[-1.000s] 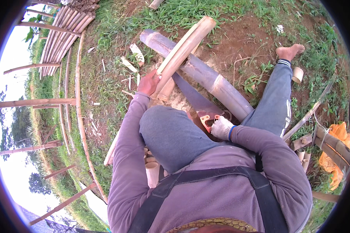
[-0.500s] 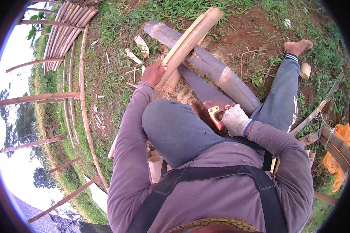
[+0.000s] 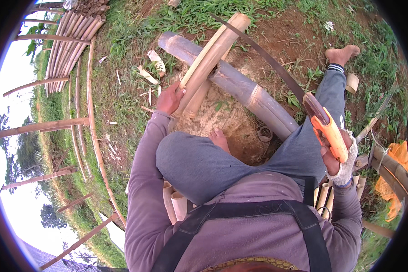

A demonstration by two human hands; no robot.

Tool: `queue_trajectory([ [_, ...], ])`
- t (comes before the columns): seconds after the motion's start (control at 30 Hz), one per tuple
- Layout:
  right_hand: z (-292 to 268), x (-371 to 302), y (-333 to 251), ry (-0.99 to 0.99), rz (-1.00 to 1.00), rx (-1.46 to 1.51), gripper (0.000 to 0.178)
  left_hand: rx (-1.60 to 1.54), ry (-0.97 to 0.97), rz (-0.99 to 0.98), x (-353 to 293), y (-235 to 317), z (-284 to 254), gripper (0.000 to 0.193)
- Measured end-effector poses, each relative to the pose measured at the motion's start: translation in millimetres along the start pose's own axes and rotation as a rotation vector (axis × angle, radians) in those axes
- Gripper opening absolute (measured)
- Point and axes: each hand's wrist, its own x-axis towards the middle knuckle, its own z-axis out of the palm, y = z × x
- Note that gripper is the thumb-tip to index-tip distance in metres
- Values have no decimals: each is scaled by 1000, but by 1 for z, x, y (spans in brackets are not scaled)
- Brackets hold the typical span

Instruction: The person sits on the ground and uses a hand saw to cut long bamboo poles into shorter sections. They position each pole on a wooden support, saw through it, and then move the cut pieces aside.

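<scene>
My left hand (image 3: 170, 99) is bare and closed around the near end of a pale bamboo piece (image 3: 216, 51) with a light split edge. That piece slants away from me across a thick greyish bamboo pole (image 3: 263, 96). My right hand (image 3: 342, 158), in a whitish knit glove with bare fingertips, grips the orange handle of a handsaw (image 3: 334, 136). The saw's dark curved blade rises to the far left, its tip by the far end of the bamboo piece and apart from the thick pole in view. Below the held piece, another bamboo length (image 3: 197, 102) is partly hidden.
Sawdust (image 3: 208, 120) covers the soil between my legs. Bamboo chips (image 3: 156, 63) lie on the grass at left. Short cut bamboo tubes (image 3: 179, 204) stand beside me. Beyond a bamboo rail (image 3: 93, 113), long poles (image 3: 70, 45) are stacked. An orange sack (image 3: 394, 158) lies at right.
My right hand has swung the saw up and to the right, lifting its blade from beside the thick pole. My left hand keeps its grip on the bamboo piece.
</scene>
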Motion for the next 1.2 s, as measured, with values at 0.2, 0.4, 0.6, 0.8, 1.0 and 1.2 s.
queue_trajectory([
  [0.2, 68, 104, 31, 244, -123, 143, 39, 7, 36, 55, 4, -17, 6, 57],
  [0.4, 98, 148, 59, 257, -211, 73, 28, 19, 7, 31, 4, -6, 3, 57],
  [0.6, 96, 161, 66, 212, -192, 104, 27, 9, 36, 54, 2, -11, 5, 56],
  [0.8, 84, 173, 64, 125, -129, 72, 26, 2, 42, 41, 1, 4, 1, 53],
  [1.0, 77, 175, 67, 89, -182, 24, 26, -10, 62, 35, -1, -9, 8, 54],
  [1.2, 89, 203, 69, 99, -237, -34, 25, -21, 42, 0, 3, 1, 4, 54],
])
